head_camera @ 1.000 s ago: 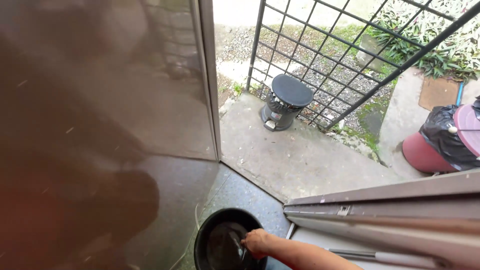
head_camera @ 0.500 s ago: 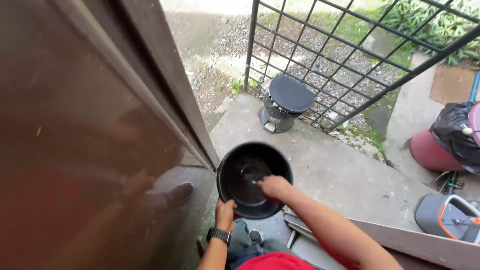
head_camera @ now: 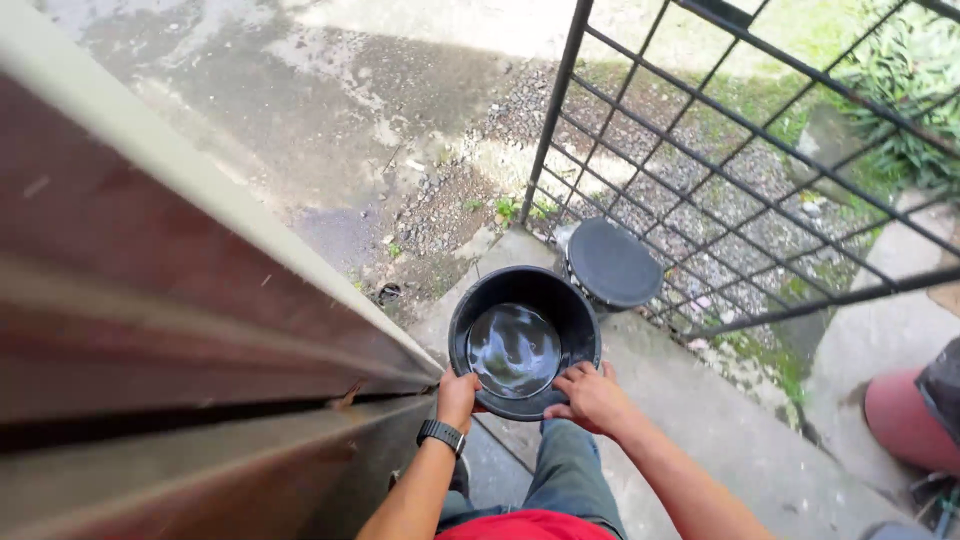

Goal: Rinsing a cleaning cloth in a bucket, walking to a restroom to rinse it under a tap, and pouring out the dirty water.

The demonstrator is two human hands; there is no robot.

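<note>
Black bucket (head_camera: 523, 343) with water is lifted, both hands (head_camera: 458, 398) (head_camera: 590, 397) clasping its six-o'clock rim; nothing poured yet.

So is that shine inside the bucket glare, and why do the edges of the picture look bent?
Head view: the bucket, held by the left hand and right hand, has water in it mirroring the bright sky, hence the pale sheen. Daylight is soft, shadows faint. The wide lens bows the gate bars and stretches the wall at the left, which looks slightly smeared.
</note>
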